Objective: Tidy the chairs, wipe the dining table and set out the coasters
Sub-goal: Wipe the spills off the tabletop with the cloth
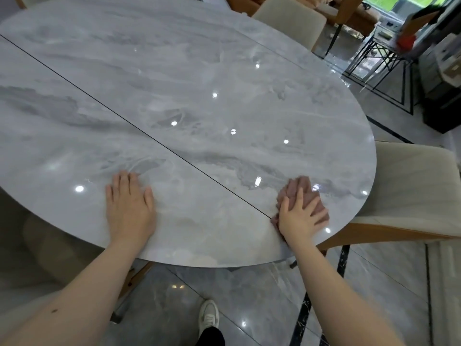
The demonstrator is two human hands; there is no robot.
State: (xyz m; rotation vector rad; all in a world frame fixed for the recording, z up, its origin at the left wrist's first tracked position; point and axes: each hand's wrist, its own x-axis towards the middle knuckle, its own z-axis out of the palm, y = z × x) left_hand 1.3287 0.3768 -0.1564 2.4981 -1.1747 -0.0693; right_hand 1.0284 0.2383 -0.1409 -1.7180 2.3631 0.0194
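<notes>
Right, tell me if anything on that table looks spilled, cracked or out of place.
Nothing stands out. The dining table looks clean and whole; its dark line is a straight seam. The right hand presses a pinkish cloth flat, and the left hand rests beside it.

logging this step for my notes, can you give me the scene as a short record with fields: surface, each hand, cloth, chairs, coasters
surface: glossy grey marble-look dining table, dark seam running diagonally across it
left hand: flat on the table near the front edge, fingers straight, holding nothing
right hand: pressing flat on the cloth, fingers spread
cloth: pinkish, blurred, on the table right of the seam near the edge
chairs: beige chair at the right edge, second chair at the far side
coasters: none in view
</notes>
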